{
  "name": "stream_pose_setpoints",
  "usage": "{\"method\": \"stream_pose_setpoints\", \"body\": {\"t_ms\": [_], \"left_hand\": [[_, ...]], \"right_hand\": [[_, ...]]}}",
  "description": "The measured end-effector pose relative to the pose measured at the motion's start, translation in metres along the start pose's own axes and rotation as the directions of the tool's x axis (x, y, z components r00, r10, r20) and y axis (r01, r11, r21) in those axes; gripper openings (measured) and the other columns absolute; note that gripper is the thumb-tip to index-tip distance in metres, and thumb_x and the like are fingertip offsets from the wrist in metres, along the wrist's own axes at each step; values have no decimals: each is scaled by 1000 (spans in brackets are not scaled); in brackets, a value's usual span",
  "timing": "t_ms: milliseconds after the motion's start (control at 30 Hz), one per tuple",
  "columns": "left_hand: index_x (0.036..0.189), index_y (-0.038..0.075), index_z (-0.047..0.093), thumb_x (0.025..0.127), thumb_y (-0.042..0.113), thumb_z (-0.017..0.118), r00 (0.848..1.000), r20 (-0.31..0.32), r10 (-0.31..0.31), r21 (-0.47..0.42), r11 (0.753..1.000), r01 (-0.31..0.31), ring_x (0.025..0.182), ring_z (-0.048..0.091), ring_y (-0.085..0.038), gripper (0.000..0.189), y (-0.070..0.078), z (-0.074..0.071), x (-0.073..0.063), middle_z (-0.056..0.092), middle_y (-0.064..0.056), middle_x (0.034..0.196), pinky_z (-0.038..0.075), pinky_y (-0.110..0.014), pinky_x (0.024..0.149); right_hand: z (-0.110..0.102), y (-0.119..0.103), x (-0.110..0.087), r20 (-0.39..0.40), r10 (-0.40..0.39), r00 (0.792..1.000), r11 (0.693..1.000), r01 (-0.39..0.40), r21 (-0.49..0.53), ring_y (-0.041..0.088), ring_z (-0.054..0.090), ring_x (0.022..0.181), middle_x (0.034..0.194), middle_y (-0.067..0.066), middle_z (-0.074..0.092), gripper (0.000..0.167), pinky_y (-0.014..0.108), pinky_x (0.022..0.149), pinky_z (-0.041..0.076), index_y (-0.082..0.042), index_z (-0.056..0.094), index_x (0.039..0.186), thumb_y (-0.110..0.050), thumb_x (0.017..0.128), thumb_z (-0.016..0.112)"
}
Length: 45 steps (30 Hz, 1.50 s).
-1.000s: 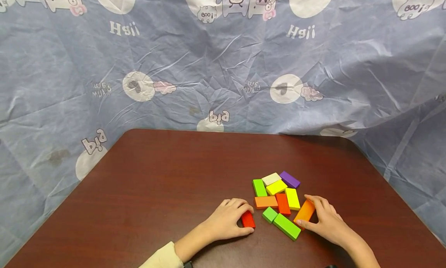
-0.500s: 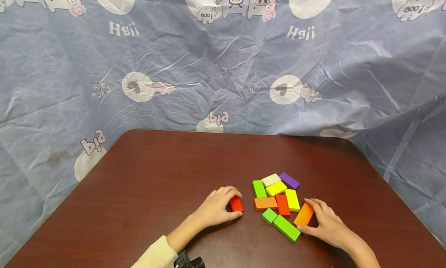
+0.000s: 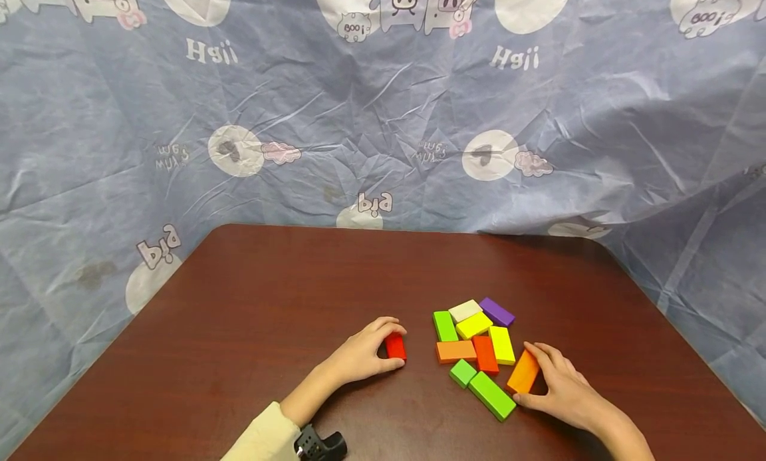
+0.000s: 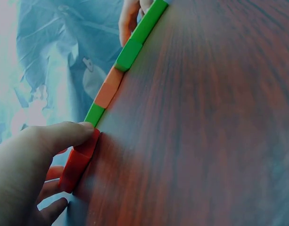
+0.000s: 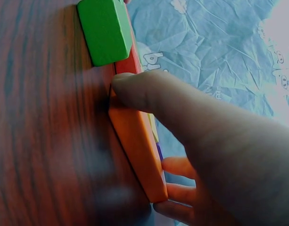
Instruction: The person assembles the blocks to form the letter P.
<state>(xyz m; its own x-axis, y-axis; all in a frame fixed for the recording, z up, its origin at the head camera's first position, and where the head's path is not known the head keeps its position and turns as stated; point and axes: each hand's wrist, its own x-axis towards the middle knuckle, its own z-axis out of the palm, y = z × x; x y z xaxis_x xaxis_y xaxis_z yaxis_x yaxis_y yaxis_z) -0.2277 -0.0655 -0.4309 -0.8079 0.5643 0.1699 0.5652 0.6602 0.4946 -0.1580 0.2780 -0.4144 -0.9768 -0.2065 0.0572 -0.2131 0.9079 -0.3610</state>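
Pinched by half-curled left hand [image 3: 360, 356] and right hand [image 3: 565, 390], red block [image 3: 395, 347] and orange block [image 3: 523, 372], flanking long green block [image 3: 492, 396], are best kept flat.

Wears a plain, pale yellow sleeve [image 3: 263, 434] on the left forearm [image 3: 306, 396], ending short of the wrist [image 3: 334, 374]. Carries a black device [image 3: 320, 446] beside the sleeve edge, blocky, dotted with small marks, with a rounded, knob-like end. Shows left hand [image 3: 368, 352], right hand [image 3: 562, 386] and right forearm [image 3: 619, 429] bare.

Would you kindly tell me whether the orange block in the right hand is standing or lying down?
Lying down: the head view shows the orange block lengthwise along the table, the right hand gripping its ends.
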Motion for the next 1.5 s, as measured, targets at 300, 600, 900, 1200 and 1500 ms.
{"method": "stream_pose_setpoints", "body": {"t_ms": [300, 600, 900, 1200, 1500], "left_hand": [[123, 23, 51, 82, 38, 64, 1000, 22, 5, -72, 997, -4, 122, 44, -17, 45, -2, 1, -1, 43, 1, 134, 46, -39, 93], [122, 19, 54, 84, 40, 62, 1000, 12, 8, -201, 980, -5, 124, 42, -19, 44, -9, 3, -2, 43, -3, 133, 38, -41, 103], [126, 19, 53, 88, 39, 56, 999, 38, 1, -234, 972, 8, 127, 39, -21, 43, -10, 2, -3, 41, -3, 136, 34, -44, 105], [128, 18, 53, 87, 41, 56, 1000, 23, -8, -288, 958, 14, 129, 39, -25, 47, -14, 4, -3, 40, -6, 139, 35, -47, 104], [125, 14, 55, 89, 38, 54, 999, -30, -14, -343, 939, 3, 127, 41, -30, 44, -17, 1, -1, 44, -11, 137, 35, -51, 103]], "right_hand": [[-5, 2, 0, 16, 35, 999, 999, -36, 21, 41, 43, 106, 124, 26, 41, 88, 56, 78, 45, 4, 38, 132, -45, 67, 74], [-12, -1, 0, -32, 25, 999, 999, -23, 42, 40, 37, 107, 126, 24, 37, 84, 58, 78, 45, 2, 39, 132, -40, 68, 74], [-17, -21, 1, -106, -59, 993, 995, 66, 68, 38, 36, 110, 129, 19, 36, 80, 62, 78, 43, -2, 41, 131, -35, 67, 75], [-17, -54, -5, -156, -169, 973, 985, 173, 17, 33, 38, 113, 131, 12, 36, 80, 57, 79, 47, -8, 43, 132, -34, 65, 78], [-7, -93, -8, -111, -352, 929, 931, 336, -140, 20, 47, 112, 131, 3, 43, 83, 42, 82, 50, -15, 44, 134, -40, 62, 76]]}}
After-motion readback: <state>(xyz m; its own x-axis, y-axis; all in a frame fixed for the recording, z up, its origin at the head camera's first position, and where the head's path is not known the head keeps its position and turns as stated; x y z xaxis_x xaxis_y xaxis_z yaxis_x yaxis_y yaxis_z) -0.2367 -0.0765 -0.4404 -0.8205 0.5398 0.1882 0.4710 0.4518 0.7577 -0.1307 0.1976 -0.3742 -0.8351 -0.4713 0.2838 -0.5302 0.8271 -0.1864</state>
